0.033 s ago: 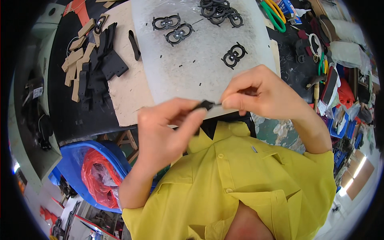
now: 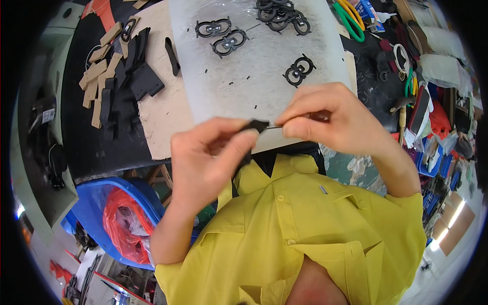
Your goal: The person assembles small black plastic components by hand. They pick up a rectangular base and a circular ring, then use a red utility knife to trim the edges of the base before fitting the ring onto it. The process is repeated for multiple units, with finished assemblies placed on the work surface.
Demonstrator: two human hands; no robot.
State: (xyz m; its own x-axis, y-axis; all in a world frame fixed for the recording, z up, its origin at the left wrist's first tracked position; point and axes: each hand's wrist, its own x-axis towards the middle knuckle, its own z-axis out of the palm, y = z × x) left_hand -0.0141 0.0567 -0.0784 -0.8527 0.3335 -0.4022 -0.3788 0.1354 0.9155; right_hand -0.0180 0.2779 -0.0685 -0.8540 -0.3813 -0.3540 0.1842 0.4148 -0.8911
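Through my head view I have both hands up over the near edge of the bench [image 2: 91,152], around the middle of its length. The left hand [image 2: 201,155] has its grip pinching a small black part [image 2: 258,125] between thumb and fingers; much of that part is hidden by the fingers, so I cannot tell its full shape. The right hand [image 2: 330,119] has its grip pinched on a thin dark rod [image 2: 273,127]. I see the rod run from the right fingertips to the black part, but whether it enters it I cannot tell.

Beyond the hands, a translucent sheet [image 2: 223,96] lies on a beige board [image 2: 157,119], which rests on the bench. Toward the bench's far edge I see two black double-ring frames [image 2: 214,29] side by side at the sheet's left, and a heap of similar frames [image 2: 277,21] to their right. A single double-ring frame [image 2: 298,71] sits nearer me, just past the right hand. Small black scraps [image 2: 231,83] are scattered between. A black strip [image 2: 172,57] lies on the board, left of the sheet.

Nearer the bench's left edge, tan flat pieces [image 2: 92,74] lie beside a pile of black flat pieces [image 2: 147,84]. Green hose [image 2: 351,26] curves near the far right corner. Below the near left corner stands a blue bin [image 2: 91,206] holding a red plastic bag [image 2: 119,218].
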